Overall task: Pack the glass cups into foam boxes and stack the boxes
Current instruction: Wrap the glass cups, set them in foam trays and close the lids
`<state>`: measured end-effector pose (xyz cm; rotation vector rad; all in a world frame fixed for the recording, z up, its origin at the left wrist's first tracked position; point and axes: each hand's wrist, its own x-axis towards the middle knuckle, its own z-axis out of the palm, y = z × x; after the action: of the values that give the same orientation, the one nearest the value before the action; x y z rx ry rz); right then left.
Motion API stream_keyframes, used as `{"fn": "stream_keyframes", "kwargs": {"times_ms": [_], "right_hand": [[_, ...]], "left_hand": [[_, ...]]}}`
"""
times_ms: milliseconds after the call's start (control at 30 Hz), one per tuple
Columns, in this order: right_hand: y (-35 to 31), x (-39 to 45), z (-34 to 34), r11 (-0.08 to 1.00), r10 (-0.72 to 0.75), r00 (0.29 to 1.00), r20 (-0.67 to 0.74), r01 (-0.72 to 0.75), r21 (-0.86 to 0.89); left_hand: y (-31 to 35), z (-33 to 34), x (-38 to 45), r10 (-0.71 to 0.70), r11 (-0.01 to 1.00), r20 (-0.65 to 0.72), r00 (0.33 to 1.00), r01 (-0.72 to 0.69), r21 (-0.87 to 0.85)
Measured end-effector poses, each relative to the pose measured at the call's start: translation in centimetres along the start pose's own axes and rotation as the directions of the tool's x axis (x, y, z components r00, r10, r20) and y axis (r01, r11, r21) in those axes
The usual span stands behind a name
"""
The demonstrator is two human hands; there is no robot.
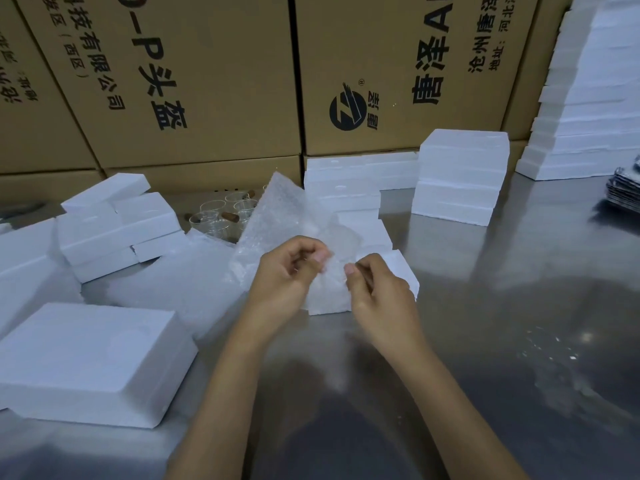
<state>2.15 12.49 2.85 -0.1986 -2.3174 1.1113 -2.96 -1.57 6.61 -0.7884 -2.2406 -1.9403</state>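
Note:
My left hand [287, 271] and my right hand [377, 289] are close together over a white foam box [388, 268] at the table's middle. Both pinch a sheet of bubble wrap [280, 209] that rises up and to the left from my fingers. What lies in the box under the wrap is blurred. Several clear glass cups [221, 216] with brown wooden handles stand behind the wrap, near the cardboard wall. A closed foam box [86, 362] lies at the near left.
Loose foam boxes [114, 223] are piled at the left. Stacked foam boxes [460, 174] stand behind my hands, with a tall stack [595, 98] at the far right. Large cardboard cartons [207, 81] wall off the back. Dark flat packets [623, 192] lie at the right edge of the steel table [502, 323].

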Motion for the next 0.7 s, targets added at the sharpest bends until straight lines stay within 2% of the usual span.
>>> {"fn": "stream_keyframes", "kwargs": {"times_ms": [33, 100, 200, 267, 333, 467, 533, 700], "right_hand": [[0.0, 0.3, 0.0, 0.987, 0.090, 0.996, -0.007, -0.088, 0.133], [0.1, 1.0, -0.2, 0.890, 0.274, 0.960, 0.054, -0.274, 0.364], [0.1, 1.5, -0.9, 0.600, 0.423, 0.870, 0.253, -0.478, 0.641], [-0.1, 1.5, -1.2, 0.420, 0.395, 0.847, 0.355, -0.511, 0.750], [0.0, 1.4, -1.3, 0.278, 0.300, 0.865, 0.402, -0.483, 0.831], [0.3, 1.6, -1.7, 0.026, 0.133, 0.853, 0.505, -0.512, 0.859], [0.4, 1.7, -1.7, 0.023, 0.074, 0.843, 0.533, -0.535, 0.844], [0.5, 1.5, -1.9, 0.205, 0.030, 0.851, 0.524, -0.519, 0.830]], "left_hand": [[0.1, 0.4, -0.1, 0.014, 1.000, 0.026, 1.000, -0.014, 0.010], [0.1, 1.1, -0.2, 0.010, 1.000, 0.069, 0.998, -0.012, 0.021], [0.0, 1.9, -0.5, -0.004, 1.000, 0.139, 0.990, 0.001, 0.023], [0.0, 1.9, -0.5, -0.010, 0.999, 0.168, 0.986, 0.016, -0.034], [0.1, 1.6, -0.6, -0.042, 0.993, 0.198, 0.979, 0.062, -0.096], [0.1, 1.5, -0.9, -0.136, 0.971, 0.311, 0.940, 0.189, -0.145], [0.1, 1.8, -1.2, -0.164, 0.967, 0.380, 0.911, 0.224, -0.120], [-0.3, 1.9, -1.2, -0.177, 0.944, 0.470, 0.865, 0.285, -0.168]]}}
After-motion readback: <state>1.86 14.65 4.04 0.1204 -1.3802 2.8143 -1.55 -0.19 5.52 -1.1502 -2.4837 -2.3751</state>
